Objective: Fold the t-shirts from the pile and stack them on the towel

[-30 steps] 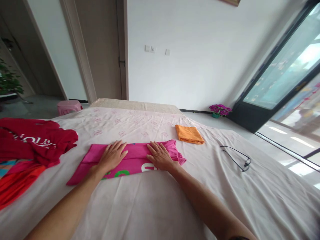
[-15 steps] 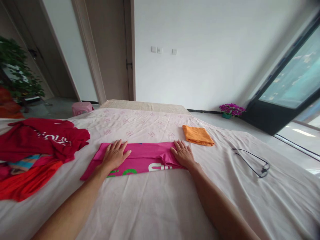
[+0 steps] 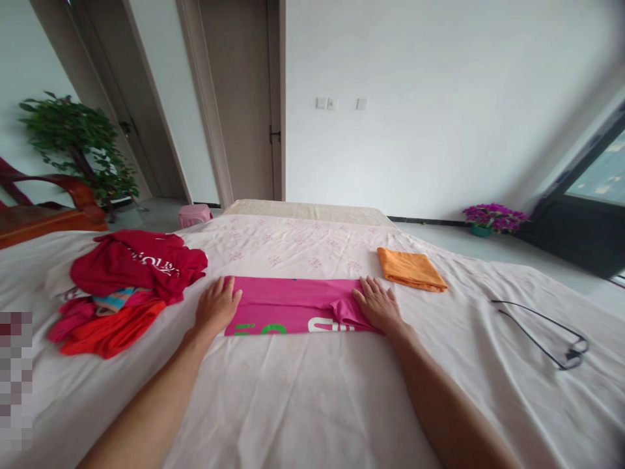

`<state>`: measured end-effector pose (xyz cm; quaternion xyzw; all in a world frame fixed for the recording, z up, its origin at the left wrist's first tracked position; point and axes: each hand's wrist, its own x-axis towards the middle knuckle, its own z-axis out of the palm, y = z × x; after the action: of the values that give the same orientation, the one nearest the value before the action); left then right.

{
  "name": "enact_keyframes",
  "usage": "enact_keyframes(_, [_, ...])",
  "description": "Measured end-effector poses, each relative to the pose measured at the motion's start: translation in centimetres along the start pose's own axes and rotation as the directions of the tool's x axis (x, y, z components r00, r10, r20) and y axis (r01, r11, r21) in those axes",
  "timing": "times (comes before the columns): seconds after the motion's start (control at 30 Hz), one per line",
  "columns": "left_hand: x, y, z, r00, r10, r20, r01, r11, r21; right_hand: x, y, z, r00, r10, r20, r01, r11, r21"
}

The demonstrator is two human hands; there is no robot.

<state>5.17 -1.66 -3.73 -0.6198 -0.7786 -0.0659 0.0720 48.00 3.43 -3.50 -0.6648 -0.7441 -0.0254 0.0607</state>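
A bright pink T-shirt (image 3: 293, 301) with green and white lettering lies folded into a long flat strip on the bedsheet. At its left end rests my left hand (image 3: 218, 306), fingers extended along the edge and thumb apart on the fabric. My right hand (image 3: 381, 305) presses flat on the opposite end, fingers a little spread, beside a bunched fold of the shirt. Just beyond the right hand is a folded orange cloth (image 3: 413, 269).
Crumpled red clothes (image 3: 139, 267) are heaped to the left. Black-framed glasses (image 3: 541, 332) lie on the pale sheet (image 3: 303, 397) at right. A pink stool (image 3: 195, 215), a wooden chair (image 3: 53, 202) and purple flowers (image 3: 495, 218) stand beyond the bed.
The left end of the shirt, which stuck out past my left hand, now ends at that hand. My right hand stays on its end. The view has turned left.
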Motion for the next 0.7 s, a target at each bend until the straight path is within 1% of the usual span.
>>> enact_keyframes(0.07, [-0.2,-0.7,-0.2,0.996,-0.081,-0.023,0.081,0.997,0.018,-0.1,-0.2,-0.1,1.000,0.024,-0.002,-0.024,1.000,0.003])
enact_keyframes(0.17, [-0.8,-1.2,-0.7,0.991,-0.129,-0.029,0.130,0.991,0.010,-0.2,-0.6,-0.5,0.997,0.021,-0.072,-0.021,1.000,-0.003])
enact_keyframes(0.23, [-1.2,-1.2,-1.3,0.986,-0.162,-0.027,0.163,0.987,0.014,-0.3,-0.9,-1.1,0.988,-0.026,-0.151,0.025,1.000,-0.009])
enact_keyframes(0.3, [-1.5,-1.2,-1.8,0.977,-0.212,-0.013,0.212,0.977,0.016,-0.5,-1.3,-1.9,0.971,-0.116,-0.207,0.117,0.993,-0.006])
enact_keyframes(0.4, [-1.2,-1.7,-2.1,0.965,-0.255,0.064,0.258,0.965,-0.050,-1.0,-2.4,-3.0,0.927,-0.311,-0.210,0.326,0.945,0.040])
enact_keyframes(0.5, [-0.3,-2.7,-1.8,0.962,-0.240,0.134,0.258,0.956,-0.137,-1.7,-3.7,-3.2,0.857,-0.491,-0.156,0.509,0.853,0.112])
enact_keyframes(0.53, [0.2,-3.1,-1.6,0.957,-0.237,0.164,0.265,0.948,-0.176,-1.8,-4.0,-2.9,0.836,-0.533,-0.130,0.547,0.826,0.132])
enact_keyframes(0.6, [1.0,-3.8,-1.5,0.937,-0.244,0.250,0.311,0.909,-0.276,-2.0,-4.5,-2.2,0.810,-0.580,-0.088,0.586,0.794,0.159])
enact_keyframes(0.7, [1.7,-4.2,-1.9,0.895,-0.233,0.381,0.387,0.830,-0.402,-2.0,-4.6,-1.2,0.800,-0.594,-0.091,0.600,0.781,0.173])
